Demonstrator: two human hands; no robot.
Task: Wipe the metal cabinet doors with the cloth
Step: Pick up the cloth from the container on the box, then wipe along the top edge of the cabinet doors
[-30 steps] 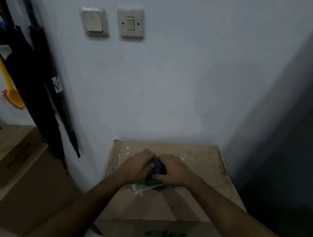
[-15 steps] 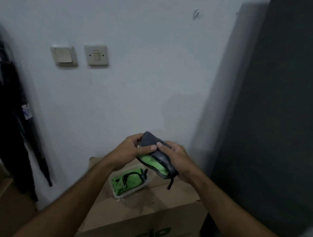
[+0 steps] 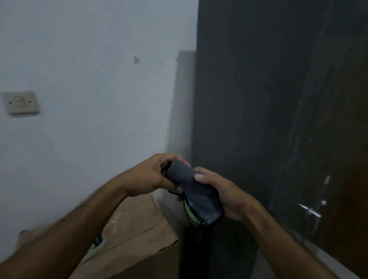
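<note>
A folded cloth (image 3: 194, 191), dark grey outside with a bright green edge, is held between both hands at chest height. My left hand (image 3: 149, 175) grips its upper end. My right hand (image 3: 225, 192) cups its lower end, thumb pressed on top. The tall dark metal cabinet (image 3: 245, 100) stands just right of the hands; its side panel faces me. Its door (image 3: 340, 138) on the far right shows glare streaks and a shiny handle (image 3: 310, 210).
A brown cardboard box (image 3: 134, 239) sits below my left forearm against the white wall (image 3: 86, 58), with a green item partly hidden on top. A light switch (image 3: 20, 102) is on the wall at left. A small hook (image 3: 136, 59) sticks out higher up.
The view has swung right and up, from the box top to the cabinet. Both hands lifted the cloth off the box and carried it rightward, close to the cabinet's side.
</note>
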